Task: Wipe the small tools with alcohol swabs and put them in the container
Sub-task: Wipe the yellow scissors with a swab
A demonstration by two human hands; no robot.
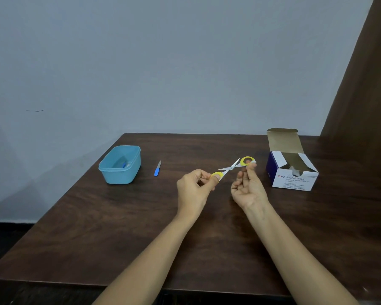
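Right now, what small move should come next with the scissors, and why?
Probably slide the swab from the yellow ring toward the blades: the right hand pinches it at that ring, and the left hand holds the scissors spread open.

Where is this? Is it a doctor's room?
Probably a plain room with a desk, not clearly a clinic: a dark wooden table against a bare wall, a box of alcohol swabs and a small blue tub.
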